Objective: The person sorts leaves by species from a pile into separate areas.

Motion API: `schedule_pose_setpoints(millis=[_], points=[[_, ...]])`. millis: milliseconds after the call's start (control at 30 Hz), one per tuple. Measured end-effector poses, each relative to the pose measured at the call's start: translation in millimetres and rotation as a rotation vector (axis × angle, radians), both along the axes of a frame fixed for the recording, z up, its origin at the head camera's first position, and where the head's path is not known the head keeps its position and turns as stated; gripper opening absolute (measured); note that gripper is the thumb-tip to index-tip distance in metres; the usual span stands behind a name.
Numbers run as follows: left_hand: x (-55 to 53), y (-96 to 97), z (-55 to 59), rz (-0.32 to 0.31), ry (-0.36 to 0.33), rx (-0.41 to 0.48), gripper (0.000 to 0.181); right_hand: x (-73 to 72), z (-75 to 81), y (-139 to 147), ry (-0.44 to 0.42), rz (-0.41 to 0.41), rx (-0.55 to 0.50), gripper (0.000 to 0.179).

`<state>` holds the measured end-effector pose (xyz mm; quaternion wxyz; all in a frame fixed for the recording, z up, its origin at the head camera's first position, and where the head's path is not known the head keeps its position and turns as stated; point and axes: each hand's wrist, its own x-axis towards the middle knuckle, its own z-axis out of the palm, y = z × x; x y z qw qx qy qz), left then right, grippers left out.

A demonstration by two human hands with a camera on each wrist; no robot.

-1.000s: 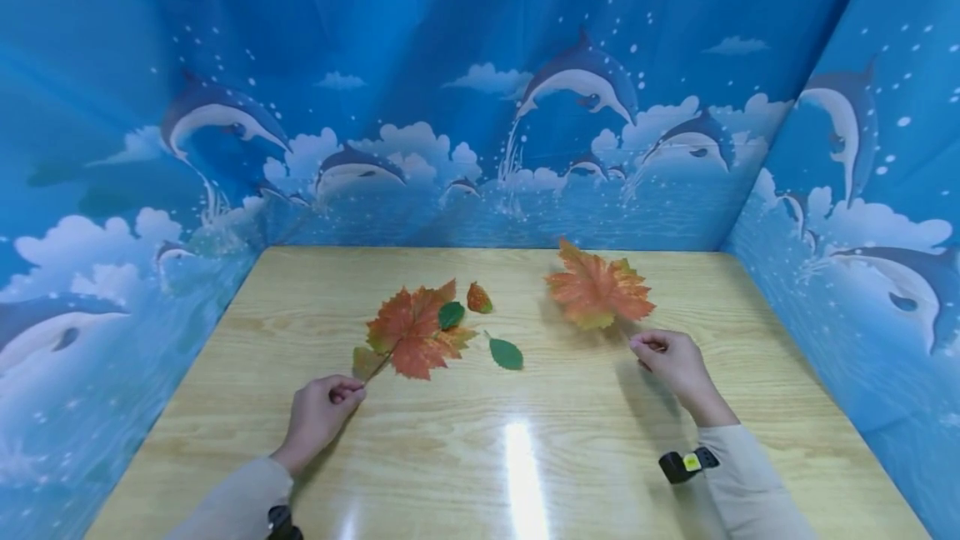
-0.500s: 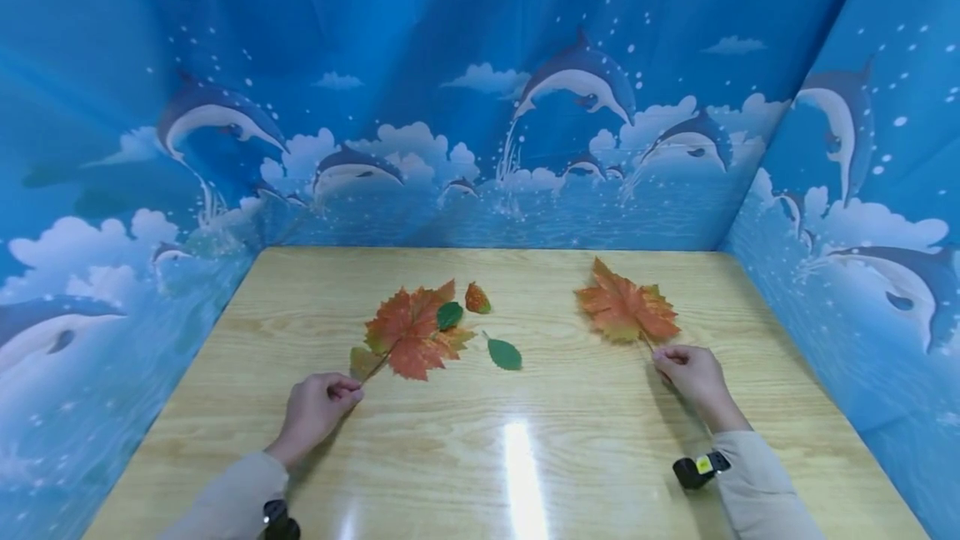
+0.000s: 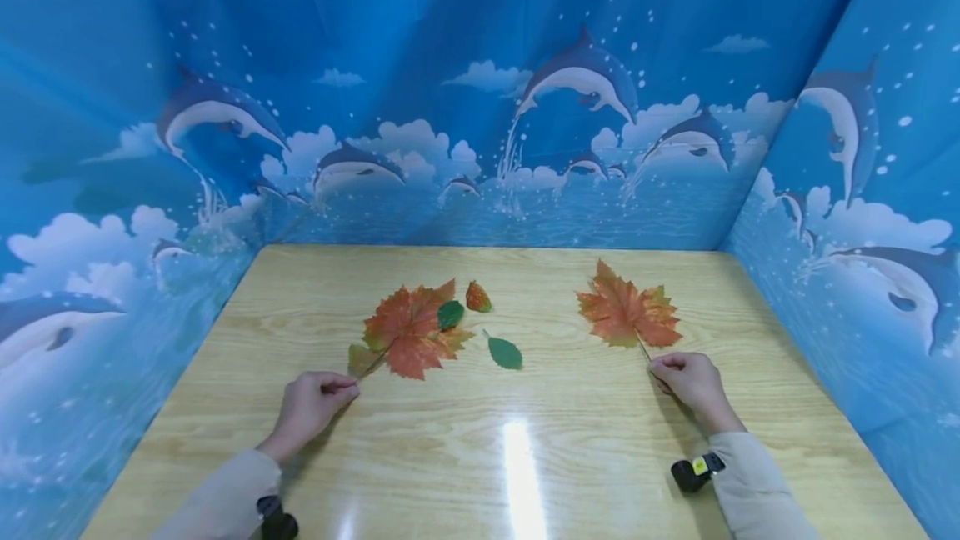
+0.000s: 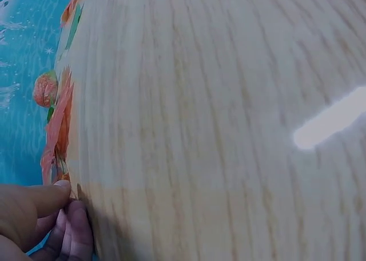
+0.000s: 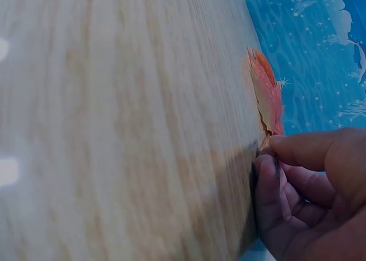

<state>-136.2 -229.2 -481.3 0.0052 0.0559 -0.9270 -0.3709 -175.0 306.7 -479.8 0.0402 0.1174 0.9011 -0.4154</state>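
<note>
On the left of the table lies an orange-red maple leaf [image 3: 407,325], whose stem my left hand [image 3: 311,408] pinches between thumb and fingertips. A small dark green leaf [image 3: 451,314] lies over its right side, and a yellowish-brown leaf [image 3: 362,359] shows beside its stem. To the right, my right hand [image 3: 693,386] pinches the stem of a second orange-red maple leaf [image 3: 626,307], which lies close over the table. In the right wrist view this leaf [image 5: 267,92] appears edge-on beyond the thumb and finger.
Between the two maple leaves lie a green oval leaf [image 3: 505,353] and a small orange-red piece [image 3: 477,297] with a green tip. The wooden table [image 3: 420,465] is bounded at the back and sides by a blue dolphin-print curtain [image 3: 420,215].
My right hand has moved right and toward me with its maple leaf, which has come lower toward the table. The left hand has shifted only slightly left, still holding its stem.
</note>
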Motion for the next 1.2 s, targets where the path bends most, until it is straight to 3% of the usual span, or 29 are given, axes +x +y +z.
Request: schedule_pose_setpoints(millis=[367,500,700,1033,1200], points=[[-1.3,1.0,4.8,0.009,-0.018,0.026,0.005,-2.8,-0.2,-0.4,-0.009,0.004,0.000,0.025],[-1.9,1.5,12.5,0.023,-0.014,0.066,0.006,-2.6,-0.8,0.1,-0.008,0.003,0.004,0.025],[-2.7,0.9,25.7,0.032,0.026,0.055,0.008,-1.8,-1.9,0.4,0.004,0.021,0.037,0.023],[-7.4,-7.0,43.7,0.019,0.075,0.048,0.015,-2.0,-2.0,1.5,0.012,0.024,0.045,0.023],[-11.2,-10.6,54.2,-0.004,0.132,0.028,0.016,-2.0,-2.8,2.1,0.010,0.019,0.035,0.022]])
